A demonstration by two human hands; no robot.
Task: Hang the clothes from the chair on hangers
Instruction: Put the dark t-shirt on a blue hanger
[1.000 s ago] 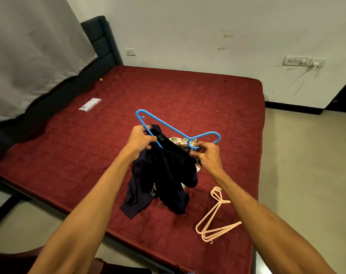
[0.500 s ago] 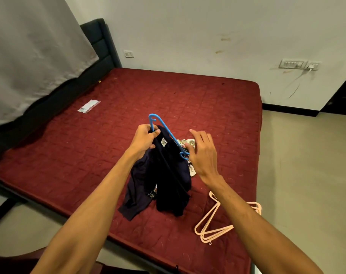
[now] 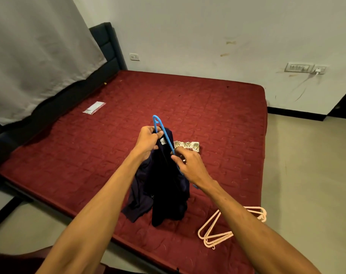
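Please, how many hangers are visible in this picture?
About 4. One blue hanger is held by the left hand and right hand, with a dark garment. A stack of pink hangers, seemingly three, lies on the mattress beside the right arm; overlap may hide more.

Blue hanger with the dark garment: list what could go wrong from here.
1. The blue hanger is tilted steeply and the dark garment hangs bunched from it, so the cloth may slide off onto the bed.
2. The right hand only pinches the hanger's arm with its fingertips, while the left hand grips near the hook. That pinch could slip.
3. The pink hangers lie near the bed's edge, under the right forearm, and might get knocked off.
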